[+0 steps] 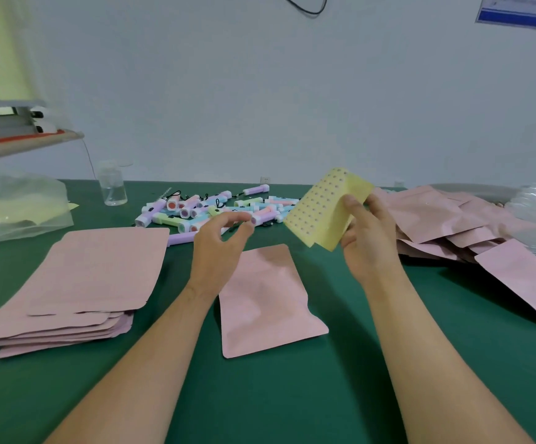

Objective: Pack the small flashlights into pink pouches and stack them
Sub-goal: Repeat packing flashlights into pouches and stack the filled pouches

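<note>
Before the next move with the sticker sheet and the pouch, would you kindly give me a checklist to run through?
1. The sticker sheet is gripped by the right hand: ok.
2. The left hand is free to peel a sticker: cannot tell; its curled fingertips may hold something.
3. The loose pouch lies flat between the forearms: ok.
4. A flashlight is inside that pouch: cannot tell.
5. The flashlights are piled behind the pouch on the table: ok.
</note>
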A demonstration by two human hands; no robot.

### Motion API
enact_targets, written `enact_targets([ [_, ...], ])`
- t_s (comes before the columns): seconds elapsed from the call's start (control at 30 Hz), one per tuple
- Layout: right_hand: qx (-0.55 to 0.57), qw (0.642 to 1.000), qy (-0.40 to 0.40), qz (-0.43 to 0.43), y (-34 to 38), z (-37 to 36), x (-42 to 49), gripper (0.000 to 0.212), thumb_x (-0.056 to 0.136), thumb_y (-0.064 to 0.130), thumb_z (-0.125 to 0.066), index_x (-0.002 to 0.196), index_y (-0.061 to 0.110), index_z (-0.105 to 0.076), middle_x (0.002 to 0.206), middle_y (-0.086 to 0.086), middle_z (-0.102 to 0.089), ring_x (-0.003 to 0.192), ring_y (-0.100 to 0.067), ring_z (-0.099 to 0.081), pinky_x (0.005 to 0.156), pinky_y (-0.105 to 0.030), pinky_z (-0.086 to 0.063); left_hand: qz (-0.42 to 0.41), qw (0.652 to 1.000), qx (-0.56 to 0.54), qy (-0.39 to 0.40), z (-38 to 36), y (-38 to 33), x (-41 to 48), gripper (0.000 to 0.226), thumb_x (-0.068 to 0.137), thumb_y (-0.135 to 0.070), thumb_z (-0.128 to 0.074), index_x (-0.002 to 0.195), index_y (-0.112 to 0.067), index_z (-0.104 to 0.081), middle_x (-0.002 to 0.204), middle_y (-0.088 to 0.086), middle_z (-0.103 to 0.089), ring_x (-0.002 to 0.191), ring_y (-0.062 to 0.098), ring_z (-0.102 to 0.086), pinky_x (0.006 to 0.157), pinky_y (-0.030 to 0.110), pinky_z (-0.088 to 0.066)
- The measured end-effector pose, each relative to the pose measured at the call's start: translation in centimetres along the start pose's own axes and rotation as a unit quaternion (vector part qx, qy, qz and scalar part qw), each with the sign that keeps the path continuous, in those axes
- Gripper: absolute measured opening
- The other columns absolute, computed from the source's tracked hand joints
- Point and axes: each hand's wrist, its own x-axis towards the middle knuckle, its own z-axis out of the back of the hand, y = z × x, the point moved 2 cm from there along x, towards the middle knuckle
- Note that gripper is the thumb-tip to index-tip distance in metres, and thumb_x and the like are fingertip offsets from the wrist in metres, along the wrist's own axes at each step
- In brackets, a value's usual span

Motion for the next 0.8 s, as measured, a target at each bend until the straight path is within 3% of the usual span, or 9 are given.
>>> enact_targets([
  [0.17,-0.197,0.974,0.064,0.097,-0.5,-2.2,-1.4,0.014,0.104,0.012,-0.057,0.113,0.012,-0.067,0.101,-0.001,-0.078,0.09,-0.011,-0.072,0.073,-0.024,-0.056,-0.06,0.998,-0.016,-0.028,-0.5,-2.0,-0.3,0.028,0.1,-0.02,-0.065,0.124,-0.034,-0.068,0.125,-0.027,-0.061,0.127,0.0,-0.051,0.104,0.02,-0.039],
  [0.27,-0.247,0.957,0.104,0.116,-0.7,-3.0,-2.0,0.013,0.105,0.015,-0.056,0.109,0.014,-0.068,0.101,-0.007,-0.076,0.091,-0.019,-0.072,0.075,-0.035,-0.059,-0.116,0.993,0.012,-0.007,-0.6,-3.2,-0.5,0.031,0.104,-0.027,-0.057,0.132,-0.038,-0.063,0.135,-0.021,-0.056,0.136,0.001,-0.043,0.106,0.013,-0.032],
  [0.33,-0.263,0.949,0.124,0.123,-0.7,-3.3,-2.3,0.013,0.106,0.015,-0.056,0.108,0.015,-0.069,0.102,-0.006,-0.076,0.096,-0.025,-0.072,0.081,-0.041,-0.059,-0.12,0.992,0.039,0.024,-0.8,-3.5,-0.7,0.03,0.103,-0.04,-0.051,0.13,-0.045,-0.064,0.144,-0.017,-0.051,0.143,0.002,-0.035,0.116,0.025,-0.028],
  [0.43,-0.265,0.947,0.135,0.125,-0.6,-3.5,-2.5,0.013,0.104,0.013,-0.057,0.108,0.015,-0.07,0.101,-0.004,-0.076,0.096,-0.024,-0.072,0.081,-0.039,-0.059,-0.111,0.988,0.089,0.055,-0.9,-3.4,-0.9,0.027,0.1,-0.052,-0.051,0.122,-0.052,-0.067,0.147,-0.023,-0.043,0.147,0.004,-0.026,0.126,0.046,-0.02],
  [0.57,-0.275,0.942,0.134,0.135,-0.5,-3.4,-2.3,0.013,0.102,0.012,-0.06,0.108,0.013,-0.071,0.099,-0.001,-0.076,0.094,-0.019,-0.072,0.08,-0.032,-0.056,-0.138,0.985,0.085,0.055,-0.8,-3.3,-0.6,0.013,0.102,-0.04,-0.065,0.108,-0.051,-0.066,0.134,-0.04,-0.049,0.143,0.002,-0.031,0.123,0.052,-0.023],
  [0.67,-0.306,0.93,0.133,0.152,-0.7,-3.5,-2.4,0.013,0.101,0.015,-0.062,0.111,0.015,-0.071,0.104,0.003,-0.076,0.102,-0.018,-0.07,0.09,-0.043,-0.056,-0.136,0.987,0.071,0.052,-0.8,-3.0,-0.2,0.012,0.1,-0.031,-0.07,0.107,-0.04,-0.07,0.128,-0.022,-0.065,0.142,0.013,-0.042,0.121,0.052,-0.027],
  [0.7,-0.351,0.909,0.111,0.193,-0.8,-3.4,-2.5,0.015,0.099,0.017,-0.066,0.114,0.016,-0.07,0.108,0.005,-0.074,0.105,-0.017,-0.068,0.093,-0.046,-0.054,-0.131,0.988,0.066,0.047,-0.7,-2.9,-0.2,0.009,0.1,-0.031,-0.071,0.105,-0.038,-0.072,0.124,-0.018,-0.068,0.139,0.014,-0.045,0.12,0.053,-0.029],
  [0.8,-0.489,0.782,-0.007,0.387,-0.4,-3.2,-2.9,0.024,0.087,0.018,-0.081,0.11,0.014,-0.075,0.108,0.0,-0.067,0.1,-0.021,-0.062,0.084,-0.045,-0.051,-0.114,0.992,0.051,0.024,-0.6,-2.7,0.0,0.006,0.099,-0.031,-0.072,0.101,-0.031,-0.077,0.113,-0.015,-0.073,0.13,0.019,-0.054,0.116,0.054,-0.035],
])
